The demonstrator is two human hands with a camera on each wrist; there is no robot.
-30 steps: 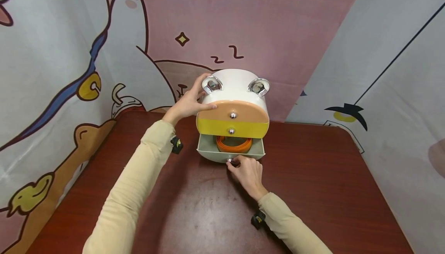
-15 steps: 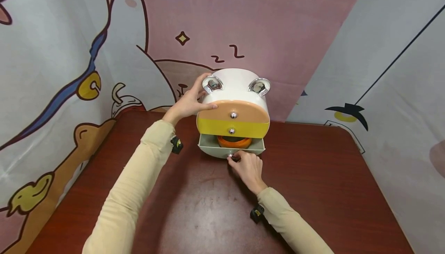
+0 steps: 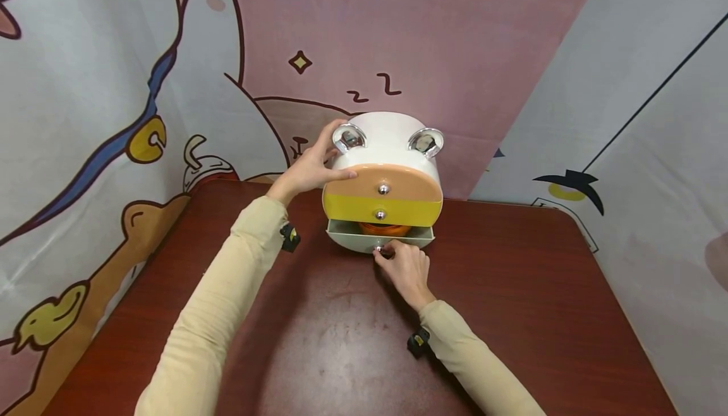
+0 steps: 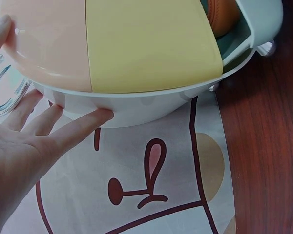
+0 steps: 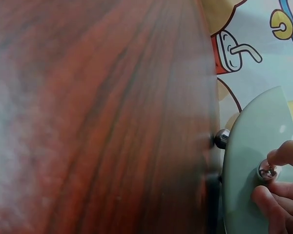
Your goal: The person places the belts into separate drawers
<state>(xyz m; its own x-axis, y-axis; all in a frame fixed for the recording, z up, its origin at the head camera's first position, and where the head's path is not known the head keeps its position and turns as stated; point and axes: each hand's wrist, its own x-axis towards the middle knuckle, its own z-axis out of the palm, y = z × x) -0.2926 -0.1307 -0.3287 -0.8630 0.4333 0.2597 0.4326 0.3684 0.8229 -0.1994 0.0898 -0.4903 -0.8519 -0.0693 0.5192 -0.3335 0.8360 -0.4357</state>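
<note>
A small white drawer cabinet (image 3: 387,134) with two silver ear shapes stands at the back of the table. Its top drawer is peach (image 3: 352,182), the middle one yellow (image 3: 347,210); both are closed. The pale green bottom drawer (image 3: 349,240) is partly pulled out, and part of a coiled orange strap (image 3: 384,229) shows inside. My left hand (image 3: 307,169) rests on the cabinet's left side, its thumb on the peach front and its fingers fairly straight along the side wall (image 4: 136,109). My right hand (image 3: 406,270) pinches the silver knob (image 5: 267,170) of the green drawer.
The reddish-brown wooden table (image 3: 341,340) extends in front of the cabinet and to both sides. Behind it hangs a cloth backdrop (image 3: 443,43) with cartoon prints. A small black wrist camera (image 3: 289,237) sits on the left sleeve, another (image 3: 418,343) on the right.
The green drawer has slid back toward the cabinet, with my right hand on its knob moving along. Less of the orange strap shows now. My left hand stays in place.
</note>
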